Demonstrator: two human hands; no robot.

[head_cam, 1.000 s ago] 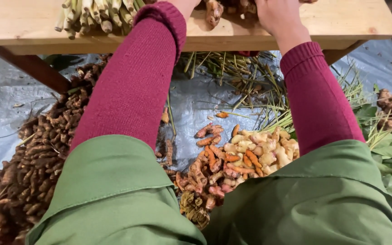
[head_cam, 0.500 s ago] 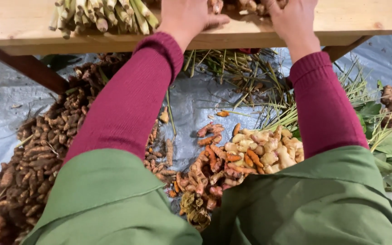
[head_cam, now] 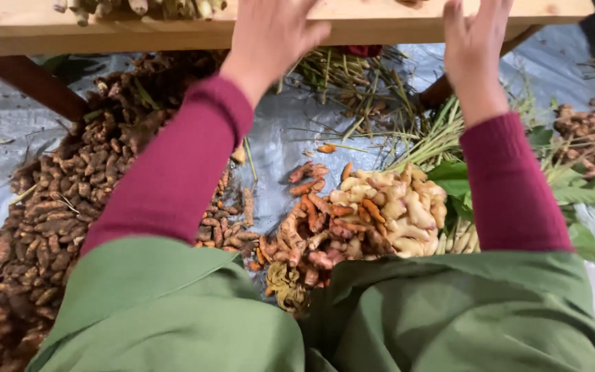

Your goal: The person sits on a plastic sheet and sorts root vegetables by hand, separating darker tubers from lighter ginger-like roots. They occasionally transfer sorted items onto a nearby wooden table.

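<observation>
Item: stalk bundle (head_cam: 139, 7) on the wooden table (head_cam: 380, 17), ends pointing toward me. I see my left hand (head_cam: 273, 31) nearer, fingers spread, empty; right hand (head_cam: 473, 48) likewise empty.

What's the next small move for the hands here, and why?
Probably close the left hand on the cut stalks at the wooden table edge. Its fingers are spread and empty, the stalks lie just beside it, and the right hand rests open on the board, holding nothing.
</observation>
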